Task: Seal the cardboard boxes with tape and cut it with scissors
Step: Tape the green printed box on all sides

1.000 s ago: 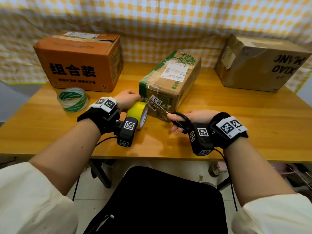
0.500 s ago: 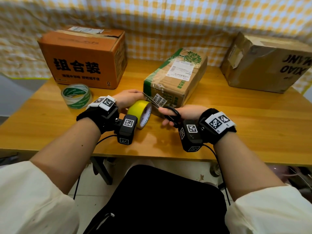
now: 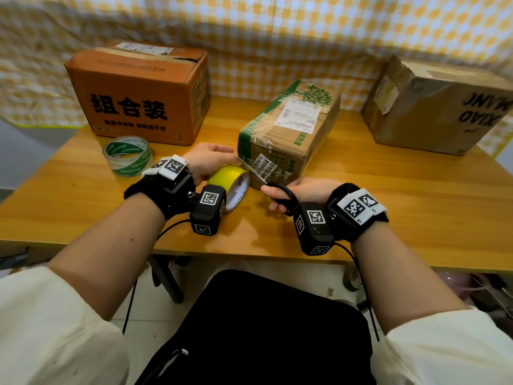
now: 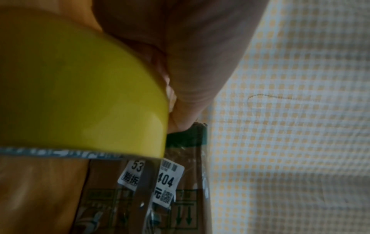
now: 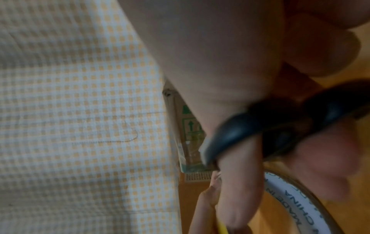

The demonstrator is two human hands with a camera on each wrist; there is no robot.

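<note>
Over the last second we've swung the scissors [image 3: 259, 175] in from the right; a second ago the blades were spread with the right hand [image 3: 299, 194] out at mid-tabletop, now they lie nearly closed across the near face of the middle box [image 3: 288, 140], tips reaching the left hand [image 3: 206, 161] just above the yellow tape roll [image 3: 230, 184]; the head view has also dipped closer, boxes themselves unmoved.

Right hand: thumb and fingers curled through the black loops, firm hold; left hand: fingers curled over the yellow roll, pinning it on edge against the box's near-left corner; we can't make out the stretched strip itself in any view, left wrist only shows the blade crossing the barcode label [image 4: 170, 182].

Our read: this is the cut on the middle box, either mid-snip or just done; can't tell if the tape is severed.

Orange box [image 3: 138, 93] far left, brown box [image 3: 441, 107] far right, both well apart from the hands; clear tape roll [image 3: 127, 155] lies flat on the tabletop [image 3: 388, 207] near the orange box, untouched.
</note>
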